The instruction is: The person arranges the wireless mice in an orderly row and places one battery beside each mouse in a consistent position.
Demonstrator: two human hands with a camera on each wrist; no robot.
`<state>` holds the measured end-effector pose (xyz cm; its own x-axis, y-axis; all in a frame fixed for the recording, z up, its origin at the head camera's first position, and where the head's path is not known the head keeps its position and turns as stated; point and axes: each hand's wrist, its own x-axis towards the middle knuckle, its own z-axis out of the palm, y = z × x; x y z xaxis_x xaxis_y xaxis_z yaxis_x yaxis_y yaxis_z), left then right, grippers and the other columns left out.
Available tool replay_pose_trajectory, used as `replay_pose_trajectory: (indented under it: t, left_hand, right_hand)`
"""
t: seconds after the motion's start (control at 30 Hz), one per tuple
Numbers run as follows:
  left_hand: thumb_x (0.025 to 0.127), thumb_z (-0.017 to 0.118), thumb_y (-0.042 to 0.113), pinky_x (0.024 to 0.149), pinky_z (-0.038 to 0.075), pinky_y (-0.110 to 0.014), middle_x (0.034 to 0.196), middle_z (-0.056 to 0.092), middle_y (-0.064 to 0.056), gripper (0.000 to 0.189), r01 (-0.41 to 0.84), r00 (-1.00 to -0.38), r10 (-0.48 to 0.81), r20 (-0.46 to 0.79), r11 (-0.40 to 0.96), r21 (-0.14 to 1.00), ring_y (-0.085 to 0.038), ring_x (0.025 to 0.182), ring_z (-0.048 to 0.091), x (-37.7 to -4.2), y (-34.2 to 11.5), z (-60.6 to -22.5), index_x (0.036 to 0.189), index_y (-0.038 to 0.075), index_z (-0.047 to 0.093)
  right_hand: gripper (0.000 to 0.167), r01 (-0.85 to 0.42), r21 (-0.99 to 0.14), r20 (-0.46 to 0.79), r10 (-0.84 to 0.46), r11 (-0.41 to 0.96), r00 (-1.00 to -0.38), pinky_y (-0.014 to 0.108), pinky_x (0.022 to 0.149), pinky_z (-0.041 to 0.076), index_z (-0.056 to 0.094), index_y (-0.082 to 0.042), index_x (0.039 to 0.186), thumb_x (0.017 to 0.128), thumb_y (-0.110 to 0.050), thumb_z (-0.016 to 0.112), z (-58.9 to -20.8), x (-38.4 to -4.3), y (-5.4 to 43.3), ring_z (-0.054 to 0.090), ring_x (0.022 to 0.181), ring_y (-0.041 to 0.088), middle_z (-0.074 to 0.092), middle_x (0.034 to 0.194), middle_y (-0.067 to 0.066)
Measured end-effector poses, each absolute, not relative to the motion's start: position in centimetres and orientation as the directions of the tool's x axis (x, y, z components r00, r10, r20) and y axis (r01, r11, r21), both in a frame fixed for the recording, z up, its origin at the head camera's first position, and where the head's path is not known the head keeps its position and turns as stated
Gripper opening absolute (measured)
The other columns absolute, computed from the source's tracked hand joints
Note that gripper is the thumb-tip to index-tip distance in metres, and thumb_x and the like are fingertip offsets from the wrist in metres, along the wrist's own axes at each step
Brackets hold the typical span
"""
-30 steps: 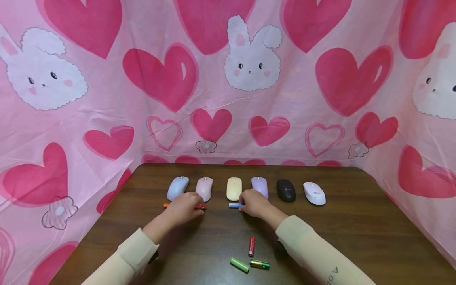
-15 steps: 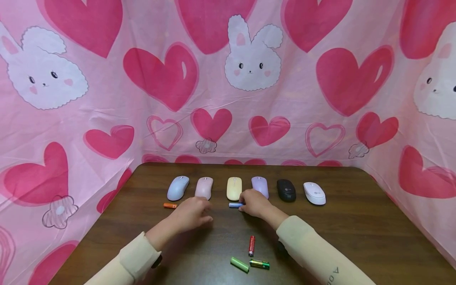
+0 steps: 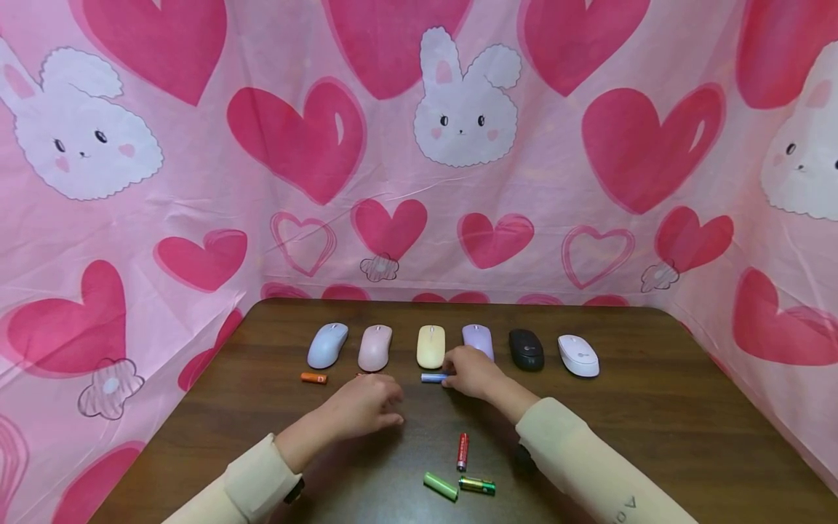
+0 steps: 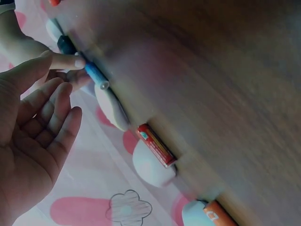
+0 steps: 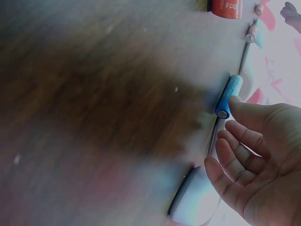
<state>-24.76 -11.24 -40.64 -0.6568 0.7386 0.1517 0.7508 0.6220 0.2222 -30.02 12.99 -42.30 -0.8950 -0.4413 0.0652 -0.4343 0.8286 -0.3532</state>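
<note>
In the head view my left hand [image 3: 363, 405] hovers over the table, holding nothing, its fingers loosely bent. Just beyond it, partly hidden in that view, a red battery [image 4: 156, 145] lies before the pink mouse [image 3: 375, 348]. An orange battery [image 3: 314, 378] lies before the light blue mouse [image 3: 327, 346]. My right hand [image 3: 474, 372] is at the right end of a blue battery [image 5: 228, 97], which lies before the yellow mouse [image 3: 431, 346]. Its thumb tip is right at the battery's side, the other fingers spread loosely below, not curled round it. The purple mouse [image 3: 479, 339] is partly behind this hand.
A black mouse [image 3: 527, 350] and a white mouse [image 3: 578, 356] continue the row to the right. Nearer on the brown table [image 3: 655, 407] lie a red battery [image 3: 463, 452], a light green battery [image 3: 441, 487] and a dark green and gold battery [image 3: 477, 485]. A pink curtain surrounds the back.
My left hand has drawn back toward me and right, leaving the orange and red batteries on the table. My right hand has shifted slightly right at the blue battery's end.
</note>
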Motion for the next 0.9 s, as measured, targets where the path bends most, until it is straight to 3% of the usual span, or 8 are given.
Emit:
replay_pose_trajectory:
  t: [0.5, 0.9]
  left_hand:
    - [0.082, 0.079, 0.023, 0.071, 0.048, -0.023, 0.086, 0.062, 0.005, 0.02, 0.796, -0.596, 0.79, 0.141, 0.558, 0.234, -0.004, 0.076, 0.058, -23.7, -10.3, -40.7, 0.093, 0.008, 0.071]
    - [0.084, 0.077, 0.026, 0.073, 0.048, -0.022, 0.087, 0.063, 0.008, 0.021, 0.802, -0.579, 0.811, 0.088, 0.547, 0.239, -0.001, 0.077, 0.056, -23.0, -9.9, -40.7, 0.097, 0.011, 0.072]
  right_hand:
    - [0.026, -0.437, -0.355, 0.064, -0.445, 0.827, -0.893, 0.038, 0.079, 0.051, 0.072, -0.006, 0.099, 0.08, -0.022, 0.081, -41.2, -28.4, 14.1, 0.06, 0.08, 0.016, 0.067, 0.09, 0.003]
    - [0.023, -0.499, -0.327, 0.122, -0.488, 0.803, -0.864, 0.04, 0.076, 0.05, 0.07, -0.006, 0.096, 0.08, -0.019, 0.081, -40.7, -26.4, 15.3, 0.059, 0.078, 0.017, 0.066, 0.088, 0.002]
